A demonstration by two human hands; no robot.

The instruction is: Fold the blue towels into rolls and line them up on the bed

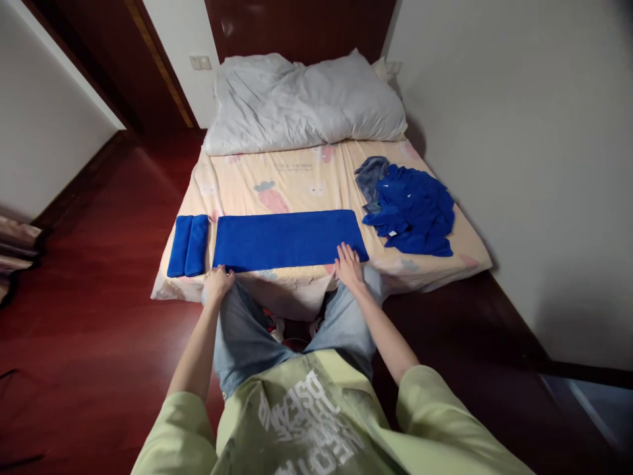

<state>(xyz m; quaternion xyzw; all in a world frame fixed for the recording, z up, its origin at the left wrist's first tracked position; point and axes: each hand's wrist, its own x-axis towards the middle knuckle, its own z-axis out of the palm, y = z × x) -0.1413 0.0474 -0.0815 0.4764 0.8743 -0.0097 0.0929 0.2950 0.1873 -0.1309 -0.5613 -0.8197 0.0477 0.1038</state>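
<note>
A long blue towel (pixel 289 239) lies flat across the near end of the bed, folded into a strip. My left hand (pixel 217 282) sits at its near left corner with the fingers curled on the towel's edge. My right hand (pixel 349 264) rests flat on the near right corner, fingers spread. Left of the strip lies a folded blue towel (pixel 188 245). On the right side of the bed is a heap of blue towels (pixel 414 210) with a grey-blue cloth (pixel 370 174) beside it.
The bed (pixel 301 178) has a cream cartoon-print sheet and a bunched white duvet (pixel 301 99) at the head. A wall runs along its right side. Dark red wooden floor (pixel 93 277) lies to the left and around my legs.
</note>
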